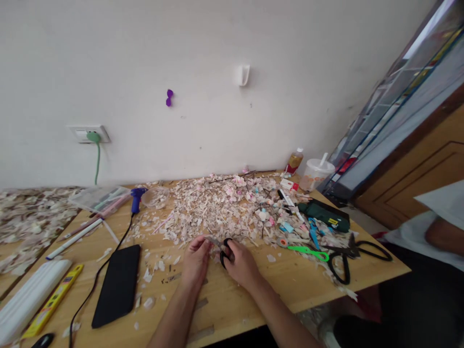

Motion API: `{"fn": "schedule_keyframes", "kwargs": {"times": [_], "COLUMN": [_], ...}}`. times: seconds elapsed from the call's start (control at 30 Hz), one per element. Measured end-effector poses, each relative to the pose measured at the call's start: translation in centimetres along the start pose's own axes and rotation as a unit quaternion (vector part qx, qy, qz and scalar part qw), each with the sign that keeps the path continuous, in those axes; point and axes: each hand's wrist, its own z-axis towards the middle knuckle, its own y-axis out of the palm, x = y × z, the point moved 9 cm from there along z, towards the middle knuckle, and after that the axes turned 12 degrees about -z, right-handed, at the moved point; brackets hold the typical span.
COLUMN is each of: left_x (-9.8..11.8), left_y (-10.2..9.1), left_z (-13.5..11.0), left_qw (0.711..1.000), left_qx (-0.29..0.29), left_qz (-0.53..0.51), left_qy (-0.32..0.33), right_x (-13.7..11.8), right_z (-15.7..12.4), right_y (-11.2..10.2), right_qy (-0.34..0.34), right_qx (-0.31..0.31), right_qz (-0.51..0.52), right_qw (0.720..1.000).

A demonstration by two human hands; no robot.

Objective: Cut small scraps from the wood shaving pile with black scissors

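Note:
My right hand (242,263) grips small scissors (216,242) by their black handle loops. Their blades point left, toward the fingertips of my left hand (196,256). The fingers of that left hand are pinched together at the blade tips; whatever they hold is too small to make out. Just beyond both hands spreads a heap of pale petal-like scraps (203,212), with pink blossoms (237,182) among them.
To the left lie a black phone (118,280), a blue glue gun (136,198) with its cord, and a yellow box cutter (54,299). Large black scissors (344,261), green scissors (308,251), a dark pouch (326,215) and a lidded cup (315,175) stand right. Another person (431,241) is at the right.

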Motion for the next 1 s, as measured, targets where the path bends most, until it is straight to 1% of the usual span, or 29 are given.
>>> {"fn": "schedule_keyframes", "kwargs": {"times": [0.17,0.27,0.4,0.53,0.63,0.73,0.83,0.9,1.0], "left_x": [0.1,0.0,0.3,0.5,0.3,0.0,-0.1,-0.1,-0.1], "left_y": [-0.5,-0.8,-1.3,-1.6,-1.4,-1.3,-0.9,-0.6,-0.3], "left_z": [0.2,0.5,0.8,0.9,0.8,0.6,0.3,0.1,0.0], "left_qw": [1.000,1.000,0.999,0.997,0.998,1.000,0.998,0.996,0.994], "left_qx": [0.001,-0.005,-0.006,0.002,0.003,0.012,0.017,0.019,0.019], "left_qz": [0.026,0.027,0.041,0.062,0.060,0.020,-0.050,-0.078,-0.091], "left_qy": [0.012,0.011,0.030,0.036,0.026,-0.003,-0.032,-0.047,-0.051], "right_x": [-0.2,0.1,0.5,1.1,1.8,2.2,1.8,1.0,-0.1], "right_z": [0.0,0.1,0.1,0.2,0.2,0.1,0.1,0.0,-0.1], "right_y": [-0.2,0.2,0.7,0.8,1.1,1.0,0.1,-0.4,-0.3], "right_qy": [-0.001,-0.001,0.001,0.020,0.043,0.060,0.061,0.040,-0.006], "right_qx": [-0.007,-0.013,-0.023,-0.022,-0.026,-0.020,0.011,0.020,0.010], "right_qz": [-0.010,-0.023,-0.025,-0.014,-0.003,0.027,0.034,0.017,-0.007], "right_qw": [1.000,1.000,0.999,0.999,0.999,0.998,0.997,0.999,1.000]}}
